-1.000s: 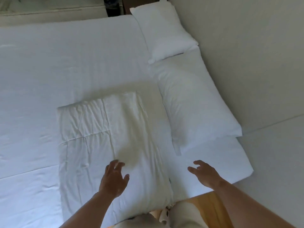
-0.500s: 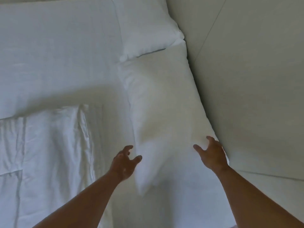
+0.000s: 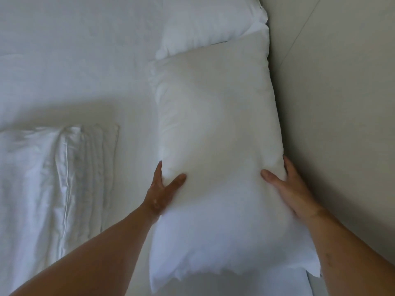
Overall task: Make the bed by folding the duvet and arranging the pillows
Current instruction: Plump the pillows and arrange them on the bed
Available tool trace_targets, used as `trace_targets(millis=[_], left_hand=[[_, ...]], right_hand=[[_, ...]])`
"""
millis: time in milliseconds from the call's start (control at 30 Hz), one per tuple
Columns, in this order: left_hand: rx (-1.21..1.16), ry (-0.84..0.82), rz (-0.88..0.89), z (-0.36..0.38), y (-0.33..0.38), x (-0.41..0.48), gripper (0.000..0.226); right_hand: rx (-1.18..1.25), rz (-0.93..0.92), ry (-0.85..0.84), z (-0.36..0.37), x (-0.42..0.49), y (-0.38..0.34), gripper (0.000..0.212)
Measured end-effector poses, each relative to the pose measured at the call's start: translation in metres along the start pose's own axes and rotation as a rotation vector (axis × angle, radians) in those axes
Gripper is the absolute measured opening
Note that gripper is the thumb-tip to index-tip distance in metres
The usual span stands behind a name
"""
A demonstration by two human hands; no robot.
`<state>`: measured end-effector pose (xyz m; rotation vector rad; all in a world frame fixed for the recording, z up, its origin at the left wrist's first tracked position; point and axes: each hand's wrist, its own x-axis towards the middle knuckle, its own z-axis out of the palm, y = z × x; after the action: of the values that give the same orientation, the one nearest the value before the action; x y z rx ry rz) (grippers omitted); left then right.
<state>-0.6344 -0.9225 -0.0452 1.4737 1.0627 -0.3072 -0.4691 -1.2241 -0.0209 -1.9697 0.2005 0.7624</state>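
Note:
A long white pillow (image 3: 215, 129) lies lengthwise along the right edge of the bed, against the wall. My left hand (image 3: 163, 192) grips its left side, thumb on top and fingers tucked under. My right hand (image 3: 287, 189) grips the right side the same way, next to the wall. A second white pillow (image 3: 205, 22) lies beyond it at the top, its near edge touching the first pillow. The folded white duvet (image 3: 42, 178) lies on the bed at the left, apart from both hands.
The white bed sheet (image 3: 74, 60) covers the mattress across the left and top. A pale wall (image 3: 342, 103) rises directly along the right side of the pillows, leaving little room for my right hand.
Both hands have left the folded duvet, moved right and forward, and closed on the two sides of the long pillow. The view has shifted right, closer to the wall.

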Motion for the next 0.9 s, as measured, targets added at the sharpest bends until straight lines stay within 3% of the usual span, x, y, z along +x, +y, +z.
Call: trace_targets(millis=[67,167,267,500,633,833,900], left_hand=[[-0.105,-0.032,0.030,0.010,0.005,-0.004,0.103],[-0.168,-0.068,0.085,0.020,0.017,-0.019,0.080],[-0.179,-0.027,0.132,0.022,0.032,-0.038,0.078],[-0.085,0.013,0.324,-0.010,0.080,-0.094,0.061],[-0.017,0.057,0.386,-0.047,0.104,-0.135,0.062],[0.019,0.087,0.510,-0.128,0.121,-0.213,0.059],[0.025,0.110,0.541,-0.162,0.120,-0.239,0.056]], right_hand=[[0.017,0.004,-0.059,0.004,0.004,0.000,0.089],[0.047,0.003,-0.102,0.013,-0.005,-0.007,0.077],[0.091,-0.020,-0.082,0.019,-0.024,-0.020,0.065],[0.254,-0.064,-0.064,0.037,-0.090,-0.060,0.069],[0.303,-0.108,-0.031,0.054,-0.137,-0.092,0.094],[0.257,-0.217,0.030,0.090,-0.227,-0.153,0.113],[0.240,-0.255,0.027,0.107,-0.260,-0.172,0.110]])
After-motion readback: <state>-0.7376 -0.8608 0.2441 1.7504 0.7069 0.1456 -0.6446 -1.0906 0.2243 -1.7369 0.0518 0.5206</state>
